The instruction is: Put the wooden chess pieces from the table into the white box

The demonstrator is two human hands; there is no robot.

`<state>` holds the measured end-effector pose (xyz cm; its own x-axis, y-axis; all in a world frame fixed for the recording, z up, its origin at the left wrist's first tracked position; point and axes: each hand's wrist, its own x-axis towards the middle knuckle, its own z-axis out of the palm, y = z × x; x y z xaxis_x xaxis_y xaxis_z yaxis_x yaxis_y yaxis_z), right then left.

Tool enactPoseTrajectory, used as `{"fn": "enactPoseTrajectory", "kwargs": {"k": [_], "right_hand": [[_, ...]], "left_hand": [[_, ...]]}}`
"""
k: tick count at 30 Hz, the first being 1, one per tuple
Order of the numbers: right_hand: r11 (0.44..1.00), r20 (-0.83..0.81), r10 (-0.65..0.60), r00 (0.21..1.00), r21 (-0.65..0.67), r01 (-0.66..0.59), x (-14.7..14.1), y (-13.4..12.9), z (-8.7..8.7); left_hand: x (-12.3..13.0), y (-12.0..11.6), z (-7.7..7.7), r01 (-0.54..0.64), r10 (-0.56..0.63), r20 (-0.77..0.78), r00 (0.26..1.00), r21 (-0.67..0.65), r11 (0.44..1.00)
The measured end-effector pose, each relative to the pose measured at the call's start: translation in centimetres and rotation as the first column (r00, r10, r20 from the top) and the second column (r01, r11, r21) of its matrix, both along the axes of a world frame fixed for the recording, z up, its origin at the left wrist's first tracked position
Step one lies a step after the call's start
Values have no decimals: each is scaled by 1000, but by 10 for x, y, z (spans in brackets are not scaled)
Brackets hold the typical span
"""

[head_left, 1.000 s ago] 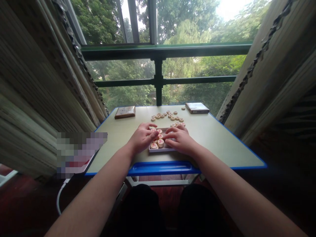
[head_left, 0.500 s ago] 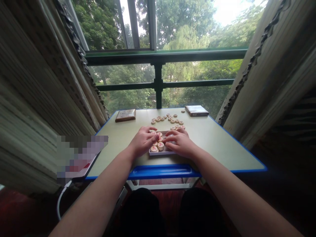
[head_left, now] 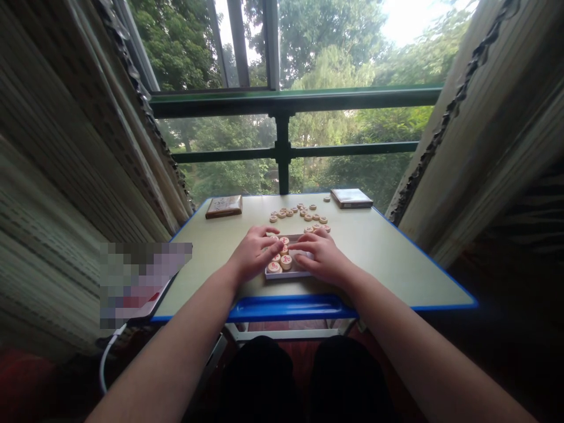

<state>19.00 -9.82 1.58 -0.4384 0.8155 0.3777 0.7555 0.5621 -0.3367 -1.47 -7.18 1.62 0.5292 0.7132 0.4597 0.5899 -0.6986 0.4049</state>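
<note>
Several round wooden Chinese chess pieces (head_left: 286, 261) with red characters lie in the left part of a shallow white box (head_left: 294, 275). My left hand (head_left: 253, 254) rests at the box's left side, fingers apart. Its thumb reaches over the pieces and appears to touch one near the middle. My right hand (head_left: 325, 256) hovers over the box's right part, covering much of it. Its index finger stretches left to the pieces, the thumb lower and apart. Whether that fingertip presses on a piece is hard to see.
More chess pieces (head_left: 289, 212) are scattered on the pale blue-edged table (head_left: 388, 264) beyond the box. A brown box (head_left: 224, 206) sits at the far left, and a flat case (head_left: 351, 198) at the far right. A blurred-out object (head_left: 145, 285) is at the left edge.
My right index finger has straightened out towards the pieces, and its thumb shows more clearly. The pieces and box have barely shifted. My left hand stays in about the same place.
</note>
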Motion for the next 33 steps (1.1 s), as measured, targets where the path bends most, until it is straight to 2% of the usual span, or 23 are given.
{"fn": "enactPoseTrajectory", "kwargs": {"k": [6, 10, 14, 24, 33], "right_hand": [[1000, -35, 2, 999, 24, -1, 1, -5, 3], [995, -44, 75, 996, 72, -72, 3, -10, 5], [987, -5, 154, 988, 36, -154, 4, -14, 7], [971, 18, 238, 971, -7, -238, 0, -19, 10], [966, 34, 258, 966, -23, -257, 1, -19, 5]], "left_hand": [[-1, -1, 0, 1, -1, 40, 999, 4, 1000], [-1, -7, 4, 20, -18, 105, 994, -19, 1000], [0, -12, 7, 50, -43, 138, 989, -47, 998], [-1, -11, 6, 83, -75, 126, 989, -61, 995], [-1, -8, 3, 83, -78, 86, 993, -58, 995]]}}
